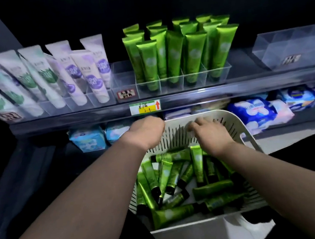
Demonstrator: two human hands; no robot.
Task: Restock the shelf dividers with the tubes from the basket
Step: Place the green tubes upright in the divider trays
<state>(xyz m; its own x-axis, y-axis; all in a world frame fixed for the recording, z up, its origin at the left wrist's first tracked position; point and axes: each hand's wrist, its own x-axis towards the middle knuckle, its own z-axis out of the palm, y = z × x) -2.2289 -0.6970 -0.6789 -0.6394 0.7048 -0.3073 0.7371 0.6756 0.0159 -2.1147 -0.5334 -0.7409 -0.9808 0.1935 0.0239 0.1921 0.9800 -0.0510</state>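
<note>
Leftmost, upper shelf (pixel 247 85): white tubes (pixel 28 79) with green and purple prints, standing tilted in a clear tray. Lower shelf beneath them: pale blue packets (pixel 87 139), lying flat.

Left hand (pixel 147 131): reaches forward, knuckles up, closed over the far-left corner of the basket (pixel 230 118) rim. Fingers folded out of sight past the edge; it looks like a grip on the rim.

Above that hand, on the shelf lip: a yellow-and-white price label (pixel 145 107) with a red arrow.

Centre of upper shelf: clear divider tray (pixel 195 77), its standing green tubes (pixel 180 53) upright, caps down, several rows deep. The tray's leftmost compartment (pixel 123 80) holds no tube.

Below, at waist level: the basket, white, slotted walls, a handle slot at the right. Loose green tubes (pixel 180 180) lie jumbled across its floor, black caps pointing every way, some crossing over others.

Right hand (pixel 210 132): inside the basket, palm down, near the far wall and above the pile. Fingers bent and blurred; cannot tell whether they hold anything.

Right end of upper shelf: a second clear tray (pixel 292 47), well apart from the green one, labelled on the front. Lower shelf under it: more soft packets (pixel 256 111), blue, white and pink.
</note>
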